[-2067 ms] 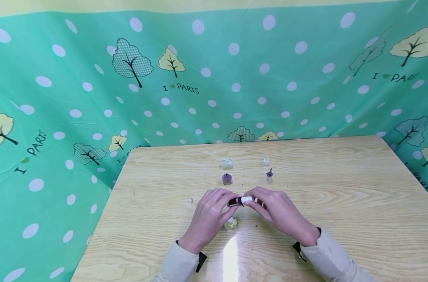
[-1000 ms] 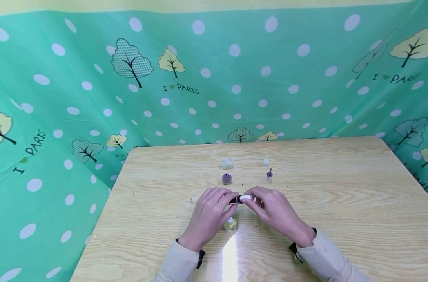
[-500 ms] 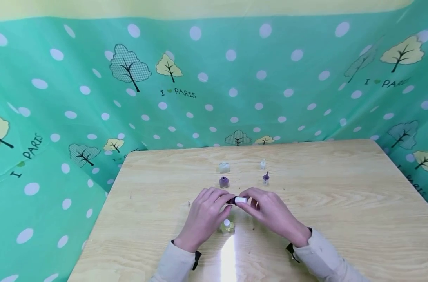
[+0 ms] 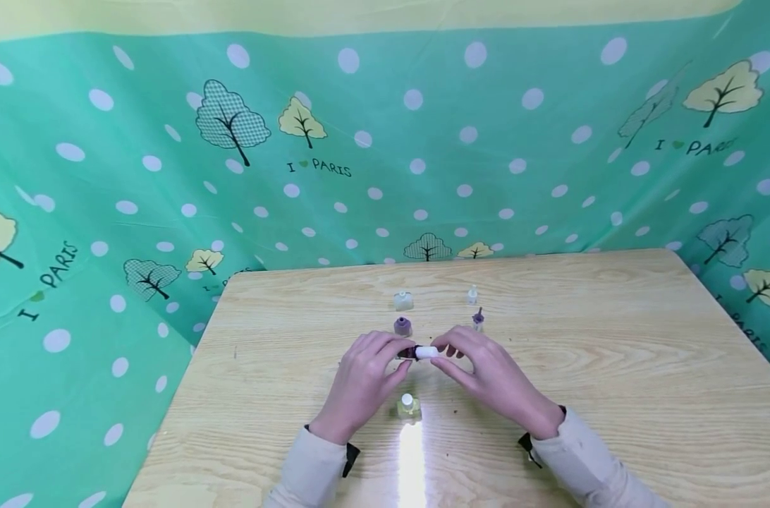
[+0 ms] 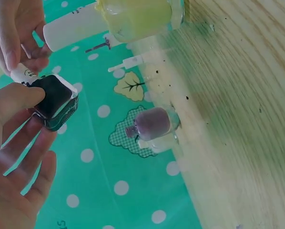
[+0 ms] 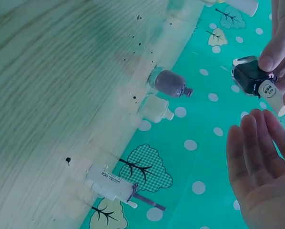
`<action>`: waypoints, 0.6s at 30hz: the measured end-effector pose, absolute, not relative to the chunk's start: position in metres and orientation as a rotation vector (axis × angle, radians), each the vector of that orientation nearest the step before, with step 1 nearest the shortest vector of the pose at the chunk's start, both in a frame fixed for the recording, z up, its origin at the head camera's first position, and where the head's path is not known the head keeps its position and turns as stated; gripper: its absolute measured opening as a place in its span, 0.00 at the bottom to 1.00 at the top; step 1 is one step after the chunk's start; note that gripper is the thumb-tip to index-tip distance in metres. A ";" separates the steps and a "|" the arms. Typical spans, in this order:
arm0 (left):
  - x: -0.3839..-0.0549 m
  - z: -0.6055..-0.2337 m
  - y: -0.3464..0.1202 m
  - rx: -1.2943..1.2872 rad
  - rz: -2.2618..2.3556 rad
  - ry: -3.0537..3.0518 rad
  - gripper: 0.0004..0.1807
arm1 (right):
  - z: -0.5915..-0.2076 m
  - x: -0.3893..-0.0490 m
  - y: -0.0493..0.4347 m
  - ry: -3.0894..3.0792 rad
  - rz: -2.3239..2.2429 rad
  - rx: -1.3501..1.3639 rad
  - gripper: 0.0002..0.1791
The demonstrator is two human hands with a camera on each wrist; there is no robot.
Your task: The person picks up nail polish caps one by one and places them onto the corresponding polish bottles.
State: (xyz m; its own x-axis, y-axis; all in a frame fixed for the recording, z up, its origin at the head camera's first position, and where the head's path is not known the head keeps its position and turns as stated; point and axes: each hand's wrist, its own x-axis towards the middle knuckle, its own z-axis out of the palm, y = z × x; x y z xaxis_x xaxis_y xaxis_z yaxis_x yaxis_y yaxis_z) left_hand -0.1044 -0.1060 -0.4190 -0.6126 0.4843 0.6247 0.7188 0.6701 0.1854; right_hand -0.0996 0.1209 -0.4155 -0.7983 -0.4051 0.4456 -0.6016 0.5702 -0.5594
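Observation:
My left hand [image 4: 362, 377] holds a dark nail polish bottle [image 6: 248, 76] on its side between thumb and fingers, above the table. A white cap [image 4: 426, 352] is on the bottle's neck and points to the right. My right hand [image 4: 496, 370] has its thumb and index fingertips at the cap's outer end, pinching it, while the other fingers spread loosely, as the right wrist view shows. Below the hands stands a yellow nail polish bottle [image 4: 408, 409] with a white cap on. Just beyond them is an uncapped purple nail polish bottle [image 4: 402, 326].
A pale uncapped nail polish bottle [image 4: 403, 302] stands behind the purple one. To its right are a white cap with its brush up [image 4: 472, 295] and a cap with a purple brush [image 4: 478, 319]. Small dark specks dot the wooden table [image 4: 588, 339]. A green curtain [image 4: 334, 233] hangs behind.
Both hands have moved slightly left and away from the body with the bottle. My right fingers have slid back to the cap's end, so more of the cap shows.

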 end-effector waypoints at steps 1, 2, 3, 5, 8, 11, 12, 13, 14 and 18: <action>-0.105 -0.419 -0.106 -0.925 -0.587 -2.353 0.16 | -0.415 -0.100 0.121 -2.540 1.053 0.832 0.09; -0.106 -0.420 -0.107 -0.922 -0.597 -2.359 0.16 | -0.415 -0.101 0.122 -2.543 1.054 0.830 0.10; -0.106 -0.421 -0.107 -0.921 -0.608 -2.362 0.16 | -0.416 -0.101 0.122 -2.544 1.052 0.828 0.10; -0.108 -0.422 -0.109 -0.912 -0.637 -2.379 0.17 | -0.417 -0.102 0.124 -2.550 1.060 0.823 0.11; -0.109 -0.425 -0.110 -0.887 -0.693 -2.421 0.16 | -0.418 -0.104 0.127 -2.577 1.066 0.796 0.13; -0.109 -0.427 -0.112 -0.844 -0.762 -2.485 0.16 | -0.422 -0.105 0.130 -2.620 1.077 0.762 0.14; -0.109 -0.428 -0.112 -0.829 -0.787 -2.505 0.15 | -0.423 -0.106 0.132 -2.635 1.078 0.750 0.14; -0.109 -0.429 -0.112 -0.813 -0.813 -2.527 0.15 | -0.424 -0.106 0.133 -2.649 1.080 0.740 0.14; -0.110 -0.430 -0.112 -0.797 -0.842 -2.547 0.15 | -0.426 -0.106 0.134 -2.662 1.081 0.732 0.15; -0.110 -0.433 -0.113 -0.738 -0.941 -2.619 0.15 | -0.429 -0.108 0.139 -2.707 1.071 0.712 0.17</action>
State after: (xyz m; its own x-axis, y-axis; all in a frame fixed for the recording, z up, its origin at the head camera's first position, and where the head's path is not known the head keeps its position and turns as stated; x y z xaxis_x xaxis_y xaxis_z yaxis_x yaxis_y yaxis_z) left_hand -0.1104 -0.1126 -0.4327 -0.8366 0.3734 0.4008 0.5431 0.6611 0.5177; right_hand -0.1076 0.1388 -0.4294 -0.8772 -0.3754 0.2995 -0.4787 0.6335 -0.6079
